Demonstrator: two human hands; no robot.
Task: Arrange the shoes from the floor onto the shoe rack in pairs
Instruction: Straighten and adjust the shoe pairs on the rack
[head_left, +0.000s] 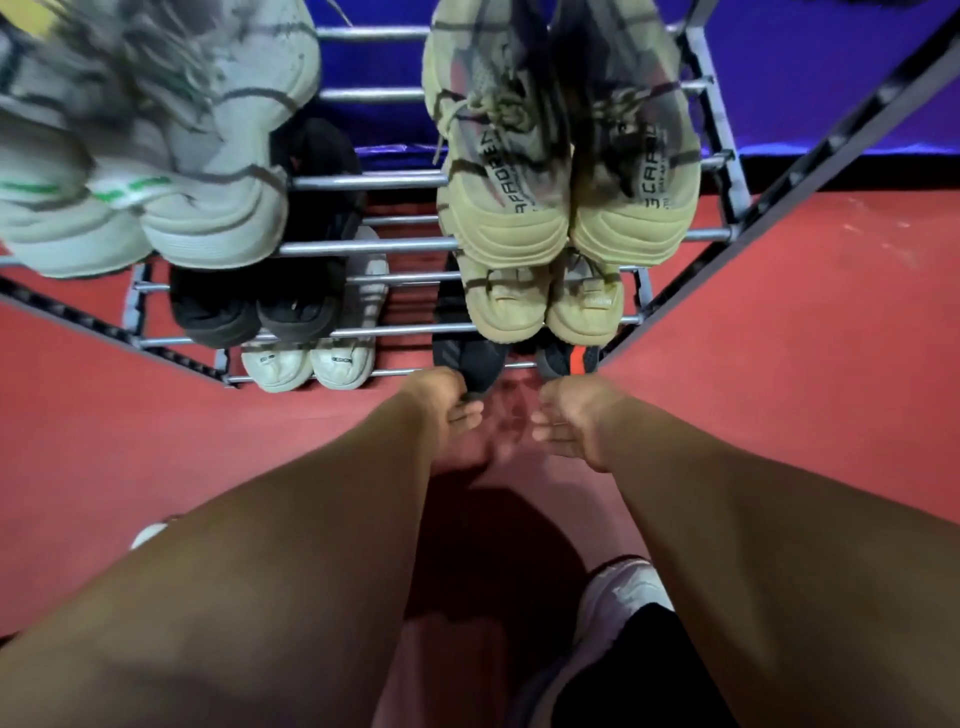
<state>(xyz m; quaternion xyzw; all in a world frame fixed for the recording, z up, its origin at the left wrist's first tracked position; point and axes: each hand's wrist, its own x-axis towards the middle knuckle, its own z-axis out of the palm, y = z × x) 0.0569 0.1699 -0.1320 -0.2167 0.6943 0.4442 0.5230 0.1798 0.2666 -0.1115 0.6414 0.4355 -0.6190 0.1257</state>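
Observation:
I look straight down a metal shoe rack (363, 244) with several tiers of rails. On the lowest tier stands a black pair: one black shoe (470, 358) and its mate with an orange stripe (569, 358). My left hand (447, 415) is at the heel of the left black shoe, fingers curled and touching it; the grip is blurred. My right hand (569, 421) hovers just short of the orange-striped shoe, fingers loosely apart and empty. Higher tiers hold a beige pair (566, 208), a second beige pair (545, 306), a pale grey pair (208, 208), a black pair (260, 306) and a white pair (306, 364).
Red floor (805, 364) surrounds the rack, with a blue wall (831, 78) behind it. A white shoe tip (148, 535) shows on the floor beside my left forearm. My own foot in a pale sneaker (618, 597) stands below my right arm.

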